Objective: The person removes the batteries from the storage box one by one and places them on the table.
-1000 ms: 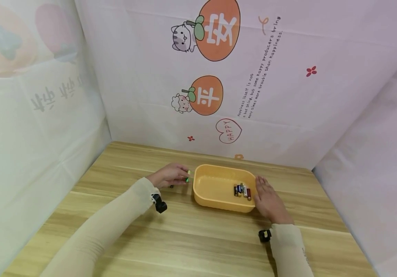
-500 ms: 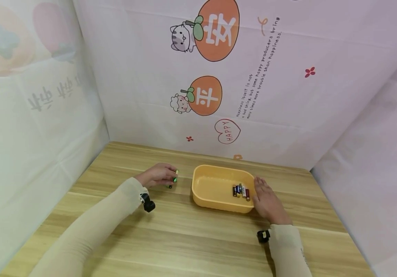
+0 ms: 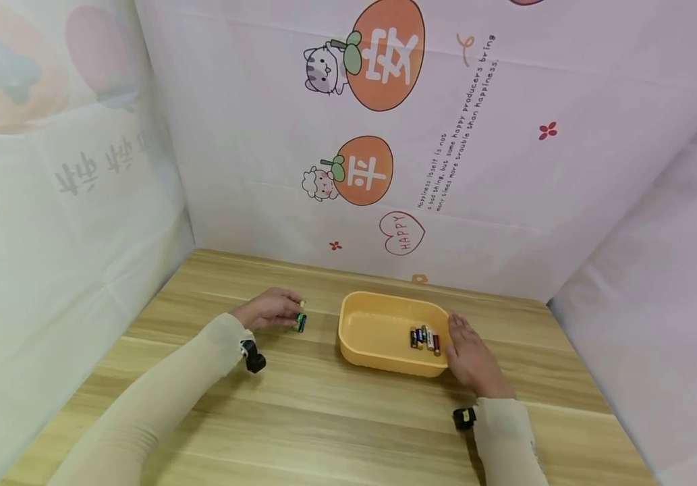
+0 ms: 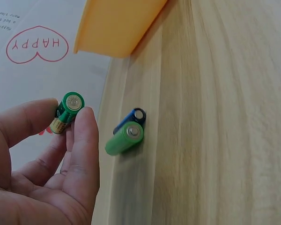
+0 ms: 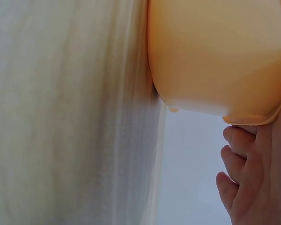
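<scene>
In the left wrist view, my left hand [image 4: 51, 159] pinches a green and gold battery [image 4: 73, 103] between thumb and fingers, its flat end toward the camera. Just beyond those fingers, a light green battery [image 4: 125, 138] and a blue battery [image 4: 131, 119] lie side by side on the table. The head view has this hand left of a yellow plastic bin [image 3: 372, 359]. Against the bin's right end rests my right hand [image 3: 472, 354], fingers extended along the rim. Several batteries [image 3: 425, 337] of mixed colours lie in the bin's right part.
The wooden tabletop [image 3: 324, 425] meets a printed white cloth backdrop [image 3: 476, 243] close behind the bin. White cloth [image 3: 81, 236] also hangs along the left side, and more white cloth [image 3: 664, 290] along the right.
My left hand has drawn back leftward, from close by the bin's left end to the two batteries on the table, which show more now. The right hand stays at the bin.
</scene>
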Tool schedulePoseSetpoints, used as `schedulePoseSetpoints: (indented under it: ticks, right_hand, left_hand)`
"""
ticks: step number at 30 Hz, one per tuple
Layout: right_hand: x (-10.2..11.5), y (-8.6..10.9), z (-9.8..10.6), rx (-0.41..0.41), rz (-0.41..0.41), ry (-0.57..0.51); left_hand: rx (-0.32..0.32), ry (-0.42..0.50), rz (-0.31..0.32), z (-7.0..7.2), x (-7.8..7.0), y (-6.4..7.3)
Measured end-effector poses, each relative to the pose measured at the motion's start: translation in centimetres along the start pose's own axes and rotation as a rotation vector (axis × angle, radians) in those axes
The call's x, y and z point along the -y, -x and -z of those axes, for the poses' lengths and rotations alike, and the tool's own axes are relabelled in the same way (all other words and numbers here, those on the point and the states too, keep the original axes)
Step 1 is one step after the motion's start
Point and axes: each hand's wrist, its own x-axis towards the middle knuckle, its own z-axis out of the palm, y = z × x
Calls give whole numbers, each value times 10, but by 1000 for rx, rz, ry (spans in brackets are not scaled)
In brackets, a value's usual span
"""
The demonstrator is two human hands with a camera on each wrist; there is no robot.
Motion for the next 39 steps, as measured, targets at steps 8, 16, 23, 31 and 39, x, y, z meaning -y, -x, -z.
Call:
schedulePoseSetpoints:
  ticks: [8,16,23,31,39]
  right_hand:
    - [-1,2,-1,9,-2,-9]
    - [-4,1,-4,-6,4,-5]
    - [-4,1,-4,-8,11,-9]
    - [-2,0,-4,-13,6,1]
    - [-1,-2,-3,-8,-2,0]
  left_hand:
    - [-44,-15,18,8,11,-2]
    - [-111,-38,35,13,14,-5]
    - [-135,-72,31,13,17,-8]
    - [-156,-127,40,13,17,-9]
    - [-164,-172,33,12,16,-8]
